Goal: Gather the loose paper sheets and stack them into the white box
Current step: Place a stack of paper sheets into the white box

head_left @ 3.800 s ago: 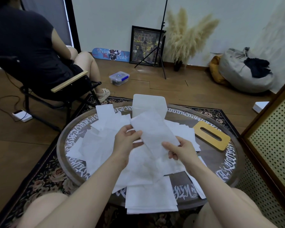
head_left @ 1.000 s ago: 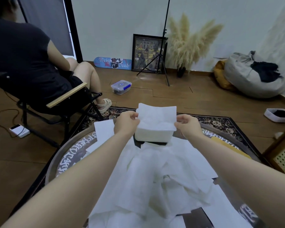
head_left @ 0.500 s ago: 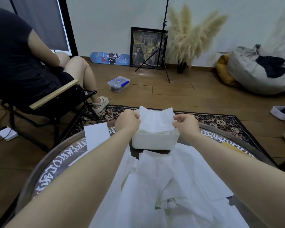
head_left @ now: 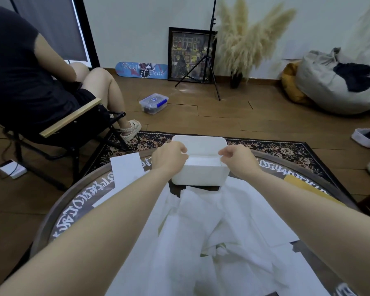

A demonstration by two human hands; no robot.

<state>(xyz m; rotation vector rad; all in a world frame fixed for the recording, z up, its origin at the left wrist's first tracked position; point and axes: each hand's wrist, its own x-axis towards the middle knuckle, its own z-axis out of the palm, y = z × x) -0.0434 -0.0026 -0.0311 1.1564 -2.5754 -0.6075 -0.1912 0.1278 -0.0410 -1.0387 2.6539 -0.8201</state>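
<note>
The white box [head_left: 201, 175] stands open at the far side of the round table [head_left: 58, 210]. A paper sheet [head_left: 203, 161] lies flat inside it. My left hand [head_left: 169, 159] is at the box's left rim and my right hand [head_left: 237, 159] at its right rim. Both have curled fingers that pinch the ends of that sheet. Between my forearms, a pile of loose white paper sheets [head_left: 212, 242] covers the table's near half. One more sheet [head_left: 126, 170] lies to the left of the box.
A yellow wooden piece [head_left: 303, 188] lies on the table's right side, partly behind my right arm. A person sits in a folding chair [head_left: 73, 124] at the left. On the floor beyond are a plastic container [head_left: 153, 103], a tripod [head_left: 209, 60] and a beanbag [head_left: 333, 82].
Both hands carried a sheet from the pile to the box and lowered it inside. It stuck up above the rim half a second ago and now lies flat in the box.
</note>
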